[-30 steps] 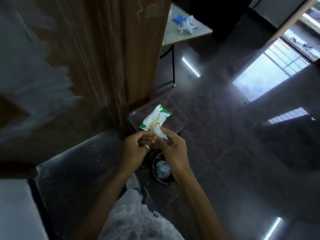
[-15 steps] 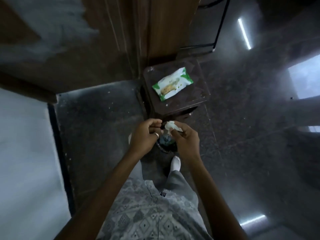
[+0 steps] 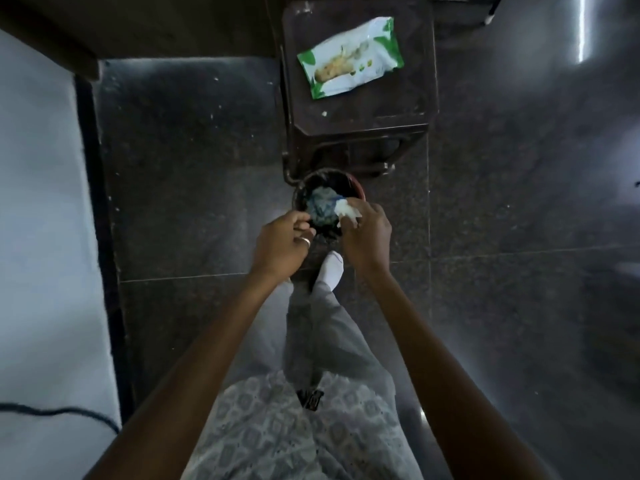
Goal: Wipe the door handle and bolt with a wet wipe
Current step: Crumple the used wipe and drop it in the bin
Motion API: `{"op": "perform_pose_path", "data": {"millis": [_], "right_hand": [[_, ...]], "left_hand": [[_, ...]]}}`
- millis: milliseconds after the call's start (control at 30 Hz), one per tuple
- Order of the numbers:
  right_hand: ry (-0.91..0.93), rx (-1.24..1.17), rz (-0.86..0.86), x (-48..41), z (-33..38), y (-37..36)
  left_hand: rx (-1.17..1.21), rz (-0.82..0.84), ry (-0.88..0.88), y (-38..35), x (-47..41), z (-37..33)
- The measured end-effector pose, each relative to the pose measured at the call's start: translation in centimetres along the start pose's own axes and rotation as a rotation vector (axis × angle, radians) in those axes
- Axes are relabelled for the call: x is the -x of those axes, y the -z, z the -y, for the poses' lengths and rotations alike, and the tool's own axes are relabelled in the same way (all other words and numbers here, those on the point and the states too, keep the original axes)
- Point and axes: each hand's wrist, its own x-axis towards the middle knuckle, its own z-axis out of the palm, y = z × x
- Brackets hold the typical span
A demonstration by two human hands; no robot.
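Note:
My right hand (image 3: 365,237) is shut on a crumpled white wet wipe (image 3: 347,212), holding it just above the rim of a small round bin (image 3: 353,184) on the floor. Bluish crumpled waste (image 3: 320,207) lies inside the bin. My left hand (image 3: 282,240), with a ring on one finger, sits beside the bin's left edge with its fingers curled and nothing visible in them. The green and white wet wipe packet (image 3: 349,57) lies flat on a dark brown stool (image 3: 360,116) beyond the bin. The door handle and bolt are out of view.
The base of the brown wooden door (image 3: 156,26) runs along the top left. A white wall (image 3: 38,202) stands at the left, with a black cable (image 3: 62,412) low on it. Dark polished floor tiles (image 3: 519,202) spread to the right. My foot in a white sock (image 3: 331,271) stands under my hands.
The view has tilted down from the door to the floor. Both hands have dropped from near the packet to the bin, and the wipe in my right hand now hangs over it.

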Motion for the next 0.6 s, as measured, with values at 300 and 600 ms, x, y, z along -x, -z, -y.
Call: {"op": "perform_pose_path", "data": {"millis": [300, 600], "right_hand": [[0.132, 0.062, -0.032, -4.0, -2.2, -2.3], [0.299, 0.155, -0.123, -5.6, -3.6, -4.5]], "left_hand": [[-0.074, -0.067, -0.004, 0.1, -2.6, 1.6], [-0.077, -0.094, -0.03, 0.3, -4.4, 0.7]]}}
